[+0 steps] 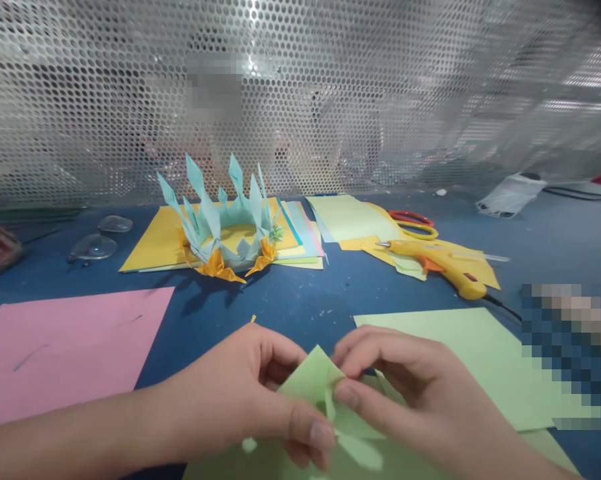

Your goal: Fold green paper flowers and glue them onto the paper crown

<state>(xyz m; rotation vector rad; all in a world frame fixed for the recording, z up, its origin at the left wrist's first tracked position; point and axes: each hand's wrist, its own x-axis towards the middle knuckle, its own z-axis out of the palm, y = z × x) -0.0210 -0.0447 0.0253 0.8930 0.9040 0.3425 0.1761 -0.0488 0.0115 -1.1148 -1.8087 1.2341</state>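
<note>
My left hand (pixel 250 393) and my right hand (pixel 410 393) meet at the bottom middle, both pinching a small folded piece of light green paper (pixel 313 383). The fingers of each hand are closed on its folds, thumbs pressed near the centre. Under the hands lies a larger light green sheet (pixel 480 360) on the blue table (pixel 305 300). A folded paper crown (pixel 220 223) in pale blue with orange-yellow points stands behind, on a stack of coloured sheets (pixel 155 243).
A pink sheet (pixel 65 350) lies at the left. A yellow glue gun (pixel 440 263) and scissors with red and yellow handles (pixel 415 223) rest at the right on yellow paper. A pair of glasses (pixel 97 243) lies at the far left. A perforated metal screen (pixel 330 100) backs the table.
</note>
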